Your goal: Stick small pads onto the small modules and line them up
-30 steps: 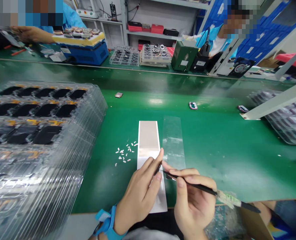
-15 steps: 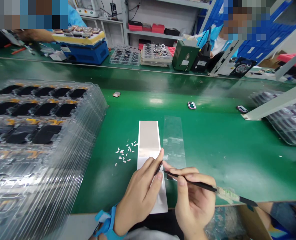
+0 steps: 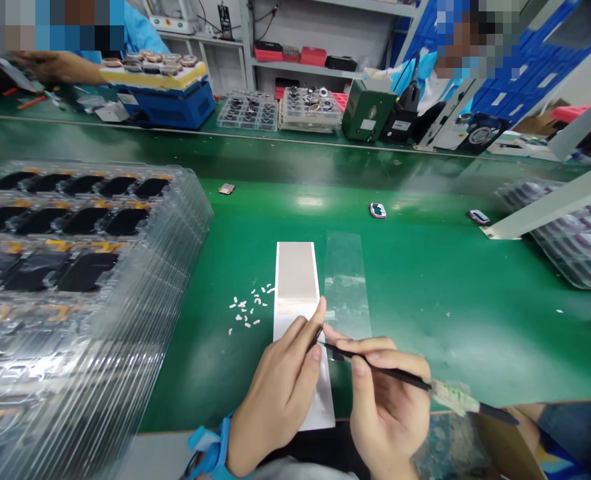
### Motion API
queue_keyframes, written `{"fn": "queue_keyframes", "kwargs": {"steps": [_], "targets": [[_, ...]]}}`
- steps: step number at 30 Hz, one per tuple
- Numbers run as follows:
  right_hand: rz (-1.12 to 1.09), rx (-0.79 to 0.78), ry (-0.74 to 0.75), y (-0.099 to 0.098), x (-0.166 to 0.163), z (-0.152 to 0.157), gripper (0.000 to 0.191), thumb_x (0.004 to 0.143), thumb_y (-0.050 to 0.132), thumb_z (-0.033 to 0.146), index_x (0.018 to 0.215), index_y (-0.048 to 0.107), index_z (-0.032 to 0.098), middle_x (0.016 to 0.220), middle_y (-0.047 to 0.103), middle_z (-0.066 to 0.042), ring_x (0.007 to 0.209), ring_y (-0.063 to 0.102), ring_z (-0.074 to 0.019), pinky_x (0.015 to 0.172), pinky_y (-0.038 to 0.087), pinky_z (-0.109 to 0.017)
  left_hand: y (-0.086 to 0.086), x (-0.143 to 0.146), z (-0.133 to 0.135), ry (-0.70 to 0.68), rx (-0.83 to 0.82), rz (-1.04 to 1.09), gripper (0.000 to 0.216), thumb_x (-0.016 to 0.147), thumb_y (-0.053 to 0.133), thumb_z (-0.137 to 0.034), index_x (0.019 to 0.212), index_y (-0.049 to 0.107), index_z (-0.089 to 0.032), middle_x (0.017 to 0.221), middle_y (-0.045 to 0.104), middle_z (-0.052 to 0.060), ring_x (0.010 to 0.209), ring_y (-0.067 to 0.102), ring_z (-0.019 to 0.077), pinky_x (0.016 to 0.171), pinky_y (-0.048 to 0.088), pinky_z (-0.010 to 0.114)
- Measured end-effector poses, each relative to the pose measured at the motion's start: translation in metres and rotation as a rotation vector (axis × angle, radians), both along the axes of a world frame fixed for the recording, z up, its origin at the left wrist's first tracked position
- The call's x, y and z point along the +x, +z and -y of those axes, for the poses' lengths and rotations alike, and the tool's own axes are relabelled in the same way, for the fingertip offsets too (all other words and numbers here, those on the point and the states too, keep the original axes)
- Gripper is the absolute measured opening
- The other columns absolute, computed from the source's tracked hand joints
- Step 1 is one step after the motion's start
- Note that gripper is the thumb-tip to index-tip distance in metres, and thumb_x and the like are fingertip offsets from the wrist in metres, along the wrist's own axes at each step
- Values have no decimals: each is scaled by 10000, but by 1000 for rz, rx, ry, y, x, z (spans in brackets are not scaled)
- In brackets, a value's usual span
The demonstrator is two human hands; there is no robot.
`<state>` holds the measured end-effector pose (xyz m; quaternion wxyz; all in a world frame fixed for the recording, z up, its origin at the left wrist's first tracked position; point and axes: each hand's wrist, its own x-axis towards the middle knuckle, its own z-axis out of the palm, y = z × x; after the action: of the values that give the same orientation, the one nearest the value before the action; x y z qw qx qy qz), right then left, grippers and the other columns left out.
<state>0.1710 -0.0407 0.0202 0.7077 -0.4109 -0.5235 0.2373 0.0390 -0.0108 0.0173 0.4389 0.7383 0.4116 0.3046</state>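
My left hand, with a blue band at the wrist, is closed on a small dark part pinched between thumb and fingers; most of it is hidden. My right hand grips black tweezers, wrapped with tape near the rear end. Their tip meets the dark part at my left fingertips. Beneath the hands lies a white strip with a greyish-beige upper area. Beside it on the right is a clear plastic film, partly under my right fingers. Several tiny whitish pieces are scattered to the left.
A tall stack of clear trays with black screen-like parts fills the left. More trays stand at right behind a white post. Small devices lie on the green table. Two people work across the bench.
The view has shifted slightly. My hands stay together at the dark part, and the tweezers have moved only slightly, with their tip still at it.
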Motion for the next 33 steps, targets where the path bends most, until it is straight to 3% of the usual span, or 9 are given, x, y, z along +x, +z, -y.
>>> {"fn": "queue_keyframes", "kwargs": {"steps": [9,15,19,24,33], "targets": [[27,-9,5,-2,1,0,273,927,488,-18,1059,534,217,948,696,-55,998,730,-209,844,655,-418,1,-1,1,-11,5,-14,544,1069,291,-274,1594,161,-331,1415,549,59,1204,573,219,973,477,319],[34,-15,28,0,2,0,270,927,486,-15,1052,547,217,922,685,-46,999,726,-205,871,647,-421,0,-1,0,-9,11,-6,539,1066,301,-272,1590,187,-331,1472,499,56,1273,527,229,1011,449,323],[-39,-26,-6,3,1,0,250,939,488,1,1043,543,221,922,677,-37,955,732,-187,841,658,-395,2,1,-3,-13,-7,12,512,1061,326,-265,1567,277,-321,1246,609,64,1082,603,208,909,483,307],[-59,-36,-4,4,0,1,228,947,494,18,1037,543,221,906,685,-36,936,736,-186,811,665,-386,3,4,-6,1,21,-14,518,1042,324,-221,1556,309,-282,1000,616,50,882,616,199,761,484,306],[30,-17,-29,-2,-1,3,256,926,502,-7,1044,535,218,945,699,-53,990,732,-210,827,661,-411,1,5,-7,4,33,-56,532,1026,310,-206,1556,308,-253,987,613,56,849,615,198,722,485,299]]}}
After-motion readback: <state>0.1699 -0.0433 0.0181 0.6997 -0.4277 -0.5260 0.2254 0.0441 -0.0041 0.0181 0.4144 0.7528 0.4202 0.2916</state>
